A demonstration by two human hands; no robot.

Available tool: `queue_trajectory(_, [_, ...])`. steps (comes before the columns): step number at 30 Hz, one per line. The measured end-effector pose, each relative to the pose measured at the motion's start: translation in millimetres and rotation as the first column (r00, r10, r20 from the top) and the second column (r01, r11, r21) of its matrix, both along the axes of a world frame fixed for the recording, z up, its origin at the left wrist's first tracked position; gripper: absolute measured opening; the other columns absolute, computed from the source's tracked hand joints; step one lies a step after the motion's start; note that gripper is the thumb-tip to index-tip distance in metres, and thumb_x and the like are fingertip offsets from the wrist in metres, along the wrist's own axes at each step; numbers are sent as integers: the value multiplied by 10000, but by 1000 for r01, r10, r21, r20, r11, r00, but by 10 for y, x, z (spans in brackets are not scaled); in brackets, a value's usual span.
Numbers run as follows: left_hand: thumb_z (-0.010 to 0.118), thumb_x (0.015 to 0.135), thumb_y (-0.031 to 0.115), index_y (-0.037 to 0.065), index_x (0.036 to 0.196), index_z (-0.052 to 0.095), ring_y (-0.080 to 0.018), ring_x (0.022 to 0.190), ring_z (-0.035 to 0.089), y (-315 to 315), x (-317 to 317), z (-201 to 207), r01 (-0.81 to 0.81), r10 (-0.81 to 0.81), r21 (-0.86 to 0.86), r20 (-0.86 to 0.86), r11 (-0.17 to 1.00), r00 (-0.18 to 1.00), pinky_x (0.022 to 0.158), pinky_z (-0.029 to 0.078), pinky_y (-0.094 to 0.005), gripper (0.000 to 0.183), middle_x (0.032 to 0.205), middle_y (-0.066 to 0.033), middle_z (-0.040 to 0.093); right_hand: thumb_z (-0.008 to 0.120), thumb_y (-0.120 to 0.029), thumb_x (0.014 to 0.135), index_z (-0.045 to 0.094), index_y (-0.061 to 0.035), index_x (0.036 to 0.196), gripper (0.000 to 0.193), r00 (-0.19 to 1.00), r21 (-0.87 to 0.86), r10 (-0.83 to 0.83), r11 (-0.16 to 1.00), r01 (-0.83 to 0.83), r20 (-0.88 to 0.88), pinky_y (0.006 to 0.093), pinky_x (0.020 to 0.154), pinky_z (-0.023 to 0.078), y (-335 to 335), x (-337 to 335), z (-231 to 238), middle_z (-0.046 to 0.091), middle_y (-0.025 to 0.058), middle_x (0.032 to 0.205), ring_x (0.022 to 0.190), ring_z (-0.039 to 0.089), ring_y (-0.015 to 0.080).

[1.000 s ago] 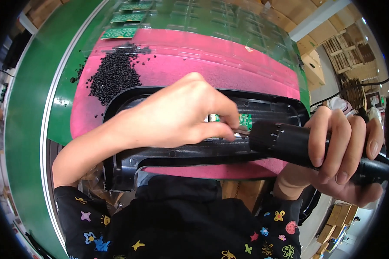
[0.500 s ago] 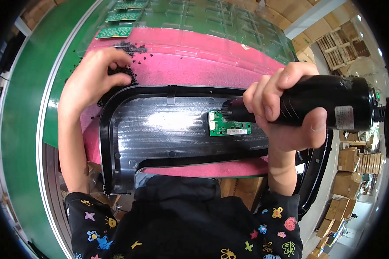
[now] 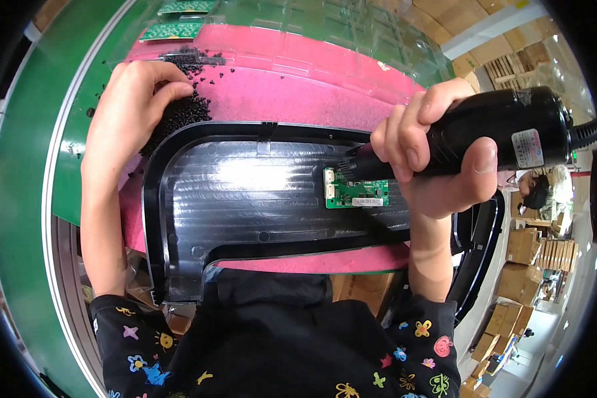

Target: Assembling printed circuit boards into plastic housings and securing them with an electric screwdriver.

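My right hand (image 3: 431,142) is wrapped round a thick black electric screwdriver (image 3: 501,129), tilted with its nose to the left. The nose sits over the top edge of a small green circuit board (image 3: 356,192) with white connectors; the bit's tip is hidden. That board lies inside a curved black plastic housing (image 3: 245,215) in front of me. Beyond the housing's far left corner, my left hand (image 3: 132,99) has thumb and forefinger pressed together over a pile of small black screws (image 3: 187,114). Anything between those fingertips is too small to make out.
A pink mat (image 3: 259,96) covers part of the green table (image 3: 26,219). Clear plastic trays (image 3: 298,40) stand at the back, with green boards (image 3: 172,31) at far left. Another black housing (image 3: 481,252) leans at right. Cartons (image 3: 521,282) and a person (image 3: 534,189) are farther right.
My left thumb and forefinger have come together over the screws. The screwdriver has tilted a little, its back end higher, and stays by the board. The view has shifted slightly.
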State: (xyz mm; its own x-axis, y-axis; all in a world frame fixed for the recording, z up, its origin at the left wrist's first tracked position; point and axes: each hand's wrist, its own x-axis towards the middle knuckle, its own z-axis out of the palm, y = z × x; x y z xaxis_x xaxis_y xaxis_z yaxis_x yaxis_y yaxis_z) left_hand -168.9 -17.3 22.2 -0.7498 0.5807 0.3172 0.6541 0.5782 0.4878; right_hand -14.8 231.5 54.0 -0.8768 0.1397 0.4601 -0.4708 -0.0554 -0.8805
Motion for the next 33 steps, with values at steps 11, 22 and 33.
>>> queue_trajectory(11, [650, 860, 155, -54, 822, 639, -121, 627, 543, 34, 115, 0, 48, -110, 279, 211, 959, 971, 619, 445, -303, 213, 661, -100, 618, 569, -535, 842, 496, -50, 978, 509, 998, -78, 39, 996, -43, -58, 271, 481, 341, -34, 44, -8, 425, -22, 552, 433, 384, 101])
queue_trajectory(22, [818, 628, 39, -8, 758, 699, -202, 723, 633, 350, 612, 162, 529, -703, 509, 246, 679, 667, 672, 502, -310, 183, 737, -83, 680, 691, -382, 747, 469, -63, 958, 443, 900, -268, 46, 947, -177, -433, 243, 463, 452, -340, 361, 442, 544, -12, 595, 449, 509, 72])
queue_trajectory(33, [825, 592, 195, -9, 1024, 660, -221, 903, 619, 413, 641, 72, 581, -695, 423, 186, 695, 695, 782, 473, -335, 505, 947, -92, 691, 714, -476, 776, 469, -75, 1027, 532, 936, -104, 225, 960, -261, -272, 273, 489, 453, -127, 413, 382, 561, -5, 645, 484, 528, 108])
